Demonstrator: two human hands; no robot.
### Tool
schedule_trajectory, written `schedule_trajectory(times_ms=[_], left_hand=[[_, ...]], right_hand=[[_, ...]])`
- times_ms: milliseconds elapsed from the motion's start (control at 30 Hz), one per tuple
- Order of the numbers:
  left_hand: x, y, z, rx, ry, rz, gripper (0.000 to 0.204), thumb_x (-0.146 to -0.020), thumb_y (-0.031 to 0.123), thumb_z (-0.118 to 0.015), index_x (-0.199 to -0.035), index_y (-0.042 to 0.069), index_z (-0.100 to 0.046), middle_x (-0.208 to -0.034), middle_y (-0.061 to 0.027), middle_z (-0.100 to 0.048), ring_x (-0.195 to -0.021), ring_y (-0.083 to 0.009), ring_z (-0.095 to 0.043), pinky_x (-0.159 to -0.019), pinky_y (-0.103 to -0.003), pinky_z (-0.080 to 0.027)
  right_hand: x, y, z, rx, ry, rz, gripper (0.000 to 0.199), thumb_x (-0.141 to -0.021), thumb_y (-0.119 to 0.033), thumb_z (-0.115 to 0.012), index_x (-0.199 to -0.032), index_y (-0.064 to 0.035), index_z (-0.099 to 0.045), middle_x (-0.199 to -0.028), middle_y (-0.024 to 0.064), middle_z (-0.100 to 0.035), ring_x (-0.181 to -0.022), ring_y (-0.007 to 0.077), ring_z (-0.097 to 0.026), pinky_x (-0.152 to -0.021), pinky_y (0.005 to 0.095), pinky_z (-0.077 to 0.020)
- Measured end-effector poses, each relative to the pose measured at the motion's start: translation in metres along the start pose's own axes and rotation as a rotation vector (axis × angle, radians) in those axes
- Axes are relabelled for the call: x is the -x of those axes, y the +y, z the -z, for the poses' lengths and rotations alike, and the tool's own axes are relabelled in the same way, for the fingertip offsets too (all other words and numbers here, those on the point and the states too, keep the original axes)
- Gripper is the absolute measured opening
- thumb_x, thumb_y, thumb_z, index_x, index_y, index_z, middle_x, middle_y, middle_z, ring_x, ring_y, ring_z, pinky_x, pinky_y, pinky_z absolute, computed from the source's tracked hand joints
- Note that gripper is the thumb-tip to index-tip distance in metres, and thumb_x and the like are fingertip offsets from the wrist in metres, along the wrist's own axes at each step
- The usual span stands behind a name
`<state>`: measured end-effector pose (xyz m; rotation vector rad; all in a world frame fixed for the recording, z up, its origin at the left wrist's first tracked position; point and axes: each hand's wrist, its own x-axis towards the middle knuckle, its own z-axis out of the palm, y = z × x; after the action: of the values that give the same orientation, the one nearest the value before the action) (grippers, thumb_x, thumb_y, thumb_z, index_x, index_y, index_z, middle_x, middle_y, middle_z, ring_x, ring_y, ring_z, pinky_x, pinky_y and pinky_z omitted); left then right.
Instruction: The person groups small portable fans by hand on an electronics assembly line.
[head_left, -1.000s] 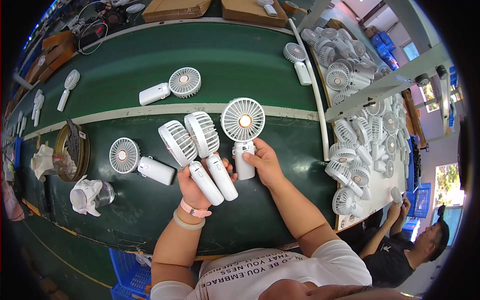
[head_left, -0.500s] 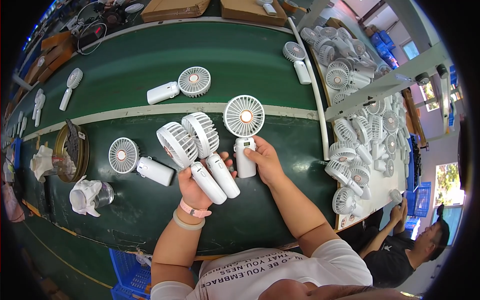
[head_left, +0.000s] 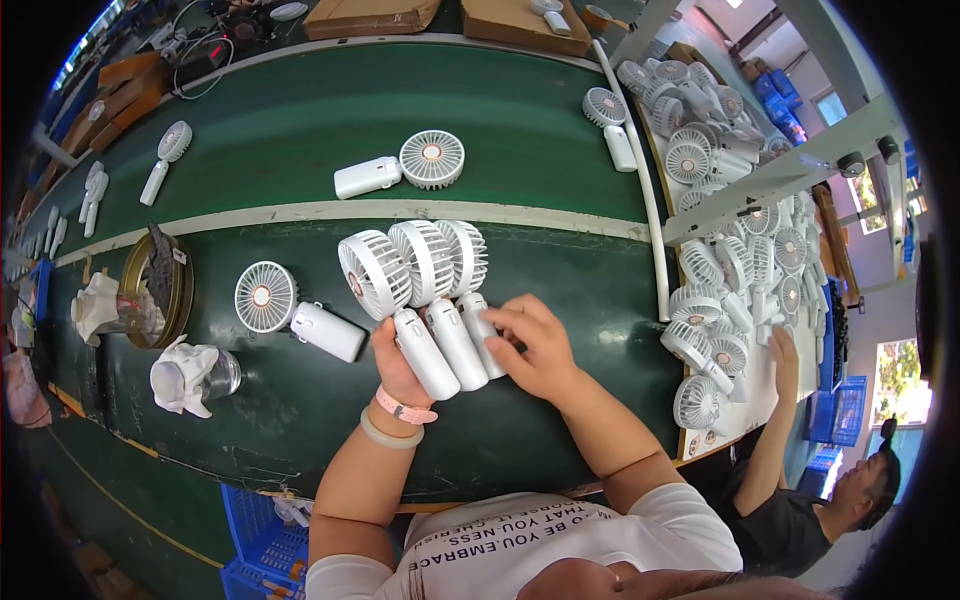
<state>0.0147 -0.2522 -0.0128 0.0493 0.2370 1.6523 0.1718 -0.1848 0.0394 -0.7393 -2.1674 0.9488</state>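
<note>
Three white handheld fans (head_left: 427, 262) stand side by side, tilted, in my left hand (head_left: 397, 372), which is closed round their handles from the left; its fingers are mostly hidden behind them. At the rightmost handle (head_left: 478, 335) is my right hand (head_left: 538, 345), its thumb and fingers apart and the fingertips at or against that handle's side. Left of my left hand, another white fan (head_left: 266, 297) lies on the green bench, its handle angled toward me. Beyond the pale strip, one more fan (head_left: 432, 160) lies on the green belt.
On the right, many white fans (head_left: 700, 260) are heaped on a side table, where a co-worker's hand (head_left: 785, 360) reaches in. Cloth-topped jars (head_left: 205, 378) and a round brass-coloured tin (head_left: 178, 320) stand at left. A white pipe (head_left: 648, 200) edges the belt. Cardboard boxes (head_left: 370, 15) line the back.
The fan that my right hand held upright has joined the two in my left hand. My right hand's fingers have loosened from it. The co-worker's arm has reached toward the heap.
</note>
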Motion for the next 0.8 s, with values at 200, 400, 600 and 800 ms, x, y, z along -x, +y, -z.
schedule_trajectory(times_ms=[200,400,600,800], left_hand=[[0.001,0.0,0.001,-0.07,0.007,0.002,0.065,-0.074,0.05,-0.055,-0.121,0.006,-0.047,-0.113,-0.0111,-0.055,-0.104,-0.0254,-0.053,-0.092,-0.038,-0.042],[0.0,-0.003,-0.002,-0.076,0.031,0.032,0.065,-0.073,0.05,-0.055,-0.119,0.004,-0.048,-0.112,-0.0116,-0.056,-0.103,-0.0268,-0.053,-0.092,-0.039,-0.041],[0.001,-0.002,0.007,-0.08,0.021,0.034,0.068,-0.072,0.051,-0.056,-0.12,0.003,-0.048,-0.113,-0.0128,-0.055,-0.104,-0.0274,-0.053,-0.092,-0.04,-0.042],[0.006,-0.005,-0.008,-0.316,-0.024,0.017,0.079,-0.065,0.041,-0.066,-0.129,0.004,-0.037,-0.121,-0.0105,-0.05,-0.11,-0.0257,-0.051,-0.094,-0.038,-0.042]], right_hand=[[0.0,-0.015,-0.008,-0.047,-0.001,0.032,0.029,-0.068,-0.012,-0.073,-0.095,-0.0055,-0.065,-0.082,0.0079,-0.056,-0.067,0.0217,-0.055,-0.056,0.0303,-0.0449],[0.004,-0.01,-0.015,-0.038,0.056,0.048,0.014,-0.068,-0.009,-0.072,-0.08,-0.0071,-0.066,-0.072,0.0044,-0.056,-0.064,0.0203,-0.055,-0.054,0.0313,-0.0443],[-0.003,0.004,0.002,-0.152,-0.194,0.181,0.009,-0.072,-0.006,-0.069,-0.07,-0.0036,-0.061,-0.072,0.0052,-0.055,-0.063,0.0158,-0.052,-0.056,0.0276,-0.0414],[0.002,0.034,0.001,-0.779,-0.042,-0.284,0.045,-0.084,-0.043,-0.057,-0.102,-0.0019,-0.052,-0.109,0.0138,-0.045,-0.095,0.0221,-0.048,-0.081,0.0324,-0.039]])
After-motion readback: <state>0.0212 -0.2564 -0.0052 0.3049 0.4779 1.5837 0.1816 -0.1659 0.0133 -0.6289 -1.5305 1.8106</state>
